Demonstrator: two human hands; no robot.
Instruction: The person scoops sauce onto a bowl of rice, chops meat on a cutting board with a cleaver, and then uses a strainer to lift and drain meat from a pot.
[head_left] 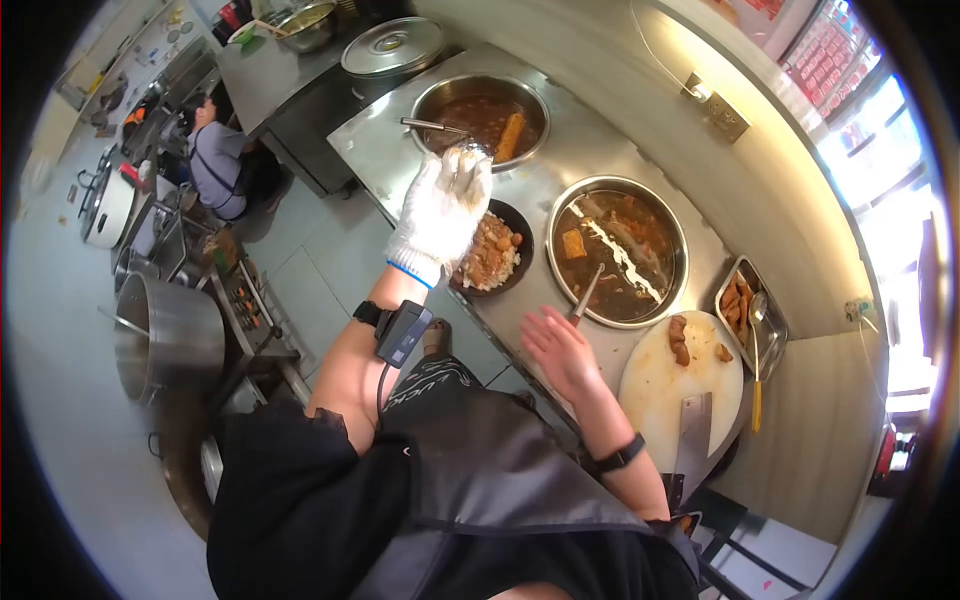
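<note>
My left hand (445, 210), in a white glove, reaches over the bowl of rice with topping (492, 250) toward the round pot of red-brown stew (480, 105). Its fingers are pressed together, with something shiny and blurred at the tips that I cannot make out. A ladle (430, 125) leans in that pot beside a yellow-brown block (510, 137). My right hand (560, 350) is bare and empty, fingers stretched, near the handle of another ladle (588, 295) that stands in the second pot of broth (625, 250).
A white cutting board (650, 390) with meat pieces and a cleaver (693, 430) lies at the right. Behind it is a metal tray of meat (740, 300) with a spoon. A person (215, 165) crouches at the back left. A tall pot (170, 335) stands at the left.
</note>
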